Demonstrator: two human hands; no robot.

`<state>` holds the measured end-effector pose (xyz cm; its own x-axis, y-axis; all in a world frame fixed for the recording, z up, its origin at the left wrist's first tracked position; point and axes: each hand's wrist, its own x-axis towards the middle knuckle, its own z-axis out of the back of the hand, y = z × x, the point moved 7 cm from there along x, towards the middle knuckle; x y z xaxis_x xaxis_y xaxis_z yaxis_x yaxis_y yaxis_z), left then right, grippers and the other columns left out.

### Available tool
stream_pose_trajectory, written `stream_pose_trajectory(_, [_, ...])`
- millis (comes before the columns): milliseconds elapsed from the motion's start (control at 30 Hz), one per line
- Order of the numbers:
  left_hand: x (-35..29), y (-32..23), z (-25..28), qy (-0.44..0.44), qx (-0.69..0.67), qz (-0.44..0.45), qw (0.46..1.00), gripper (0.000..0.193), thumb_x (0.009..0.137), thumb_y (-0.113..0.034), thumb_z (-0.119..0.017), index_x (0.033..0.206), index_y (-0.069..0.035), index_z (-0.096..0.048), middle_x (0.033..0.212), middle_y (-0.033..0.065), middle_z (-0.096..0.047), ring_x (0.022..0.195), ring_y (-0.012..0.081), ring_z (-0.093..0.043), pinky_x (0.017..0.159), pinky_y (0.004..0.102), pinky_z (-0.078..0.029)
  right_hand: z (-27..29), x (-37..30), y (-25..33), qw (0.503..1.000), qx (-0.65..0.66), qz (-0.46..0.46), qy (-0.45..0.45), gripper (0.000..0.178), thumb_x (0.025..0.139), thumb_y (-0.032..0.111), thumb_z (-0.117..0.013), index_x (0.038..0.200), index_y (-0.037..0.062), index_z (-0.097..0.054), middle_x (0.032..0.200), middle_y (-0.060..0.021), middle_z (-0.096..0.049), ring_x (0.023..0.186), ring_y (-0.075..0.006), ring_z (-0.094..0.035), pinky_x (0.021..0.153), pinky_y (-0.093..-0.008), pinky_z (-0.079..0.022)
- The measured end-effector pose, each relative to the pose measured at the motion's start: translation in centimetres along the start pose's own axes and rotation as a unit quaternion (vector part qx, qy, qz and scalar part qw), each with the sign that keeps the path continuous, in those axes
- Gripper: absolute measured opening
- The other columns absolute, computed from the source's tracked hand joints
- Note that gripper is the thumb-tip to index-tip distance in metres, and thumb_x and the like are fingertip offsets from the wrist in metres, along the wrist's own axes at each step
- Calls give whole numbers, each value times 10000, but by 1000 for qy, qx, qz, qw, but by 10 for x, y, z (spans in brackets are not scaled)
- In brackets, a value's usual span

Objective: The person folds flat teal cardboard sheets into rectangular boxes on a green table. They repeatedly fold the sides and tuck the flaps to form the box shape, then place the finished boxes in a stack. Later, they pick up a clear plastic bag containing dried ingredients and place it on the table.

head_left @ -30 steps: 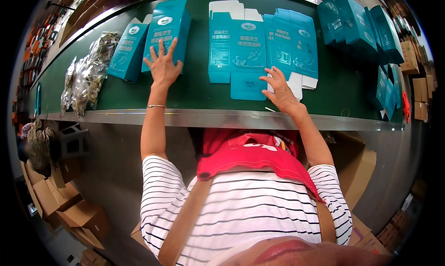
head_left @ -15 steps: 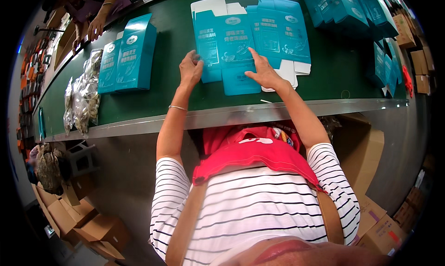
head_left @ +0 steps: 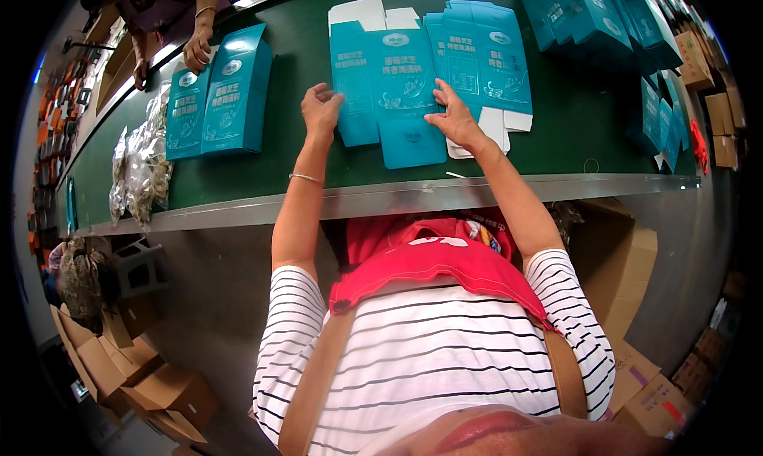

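A flat, unfolded teal carton (head_left: 401, 98) with white end flaps lies on the green work table in front of me. By its left edge is my left hand (head_left: 321, 112), with loosely bent fingers and nothing visible in them. At the carton's right edge my right hand (head_left: 456, 122) has thumb and forefinger spread, the fingertips touching or just above the card. More flat teal cartons (head_left: 497, 66) lie in an overlapping stack to the right, partly under or beside the first one.
Two teal boxes (head_left: 234, 98) stand at the left, where a co-worker's hand (head_left: 197, 52) reaches their top. Clear bags (head_left: 143, 170) lie beside them. More teal boxes (head_left: 588, 15) are at the far right. A metal rim (head_left: 381, 200) edges the table; brown cardboard boxes (head_left: 171, 388) sit below.
The co-worker's hand has moved right onto the standing teal boxes. My left hand has shifted slightly left, and my right hand slightly right; the flat carton stays nearly in place.
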<state>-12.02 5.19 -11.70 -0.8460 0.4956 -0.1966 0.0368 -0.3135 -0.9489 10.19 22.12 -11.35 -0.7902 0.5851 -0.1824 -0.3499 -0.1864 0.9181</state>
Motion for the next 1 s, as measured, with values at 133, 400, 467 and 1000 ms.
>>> stream_pose_trajectory(133, [-7,-5,2,142,-189,79,968,333,863,-94,-617,1139,77,-543,1017,173,-646,877,230,-659,757,327,-558,-11,-5,-1,987,142,-39,62,776,798,50,-656,1445,75,-228,1376,-232,-404,1207,-286,-472,919,-347,-461])
stream_pose_trajectory(400, [-50,-74,29,263,-215,-59,939,211,878,-100,-616,1063,-1,-629,964,91,-681,835,127,-646,752,273,-538,38,-33,166,905,-226,334,-138,603,842,88,-635,1383,117,-371,1370,-128,-437,1207,-291,-468,976,-380,-437])
stream_pose_trajectory(467, [-60,-90,31,255,-187,-95,944,209,869,-94,-626,1058,-5,-645,953,69,-681,816,106,-631,755,254,-520,47,-39,207,832,-296,424,-200,572,816,68,-646,1342,90,-423,1330,-148,-467,1193,-312,-468,978,-384,-433])
stream_pose_trajectory(1000, [-80,-143,15,123,37,-328,936,469,797,-151,-696,1204,18,-536,1156,163,-576,1028,220,-556,877,348,-445,67,-7,221,903,-368,110,193,696,721,350,-771,1271,17,-504,1026,-156,-659,895,-247,-646,854,-327,-508])
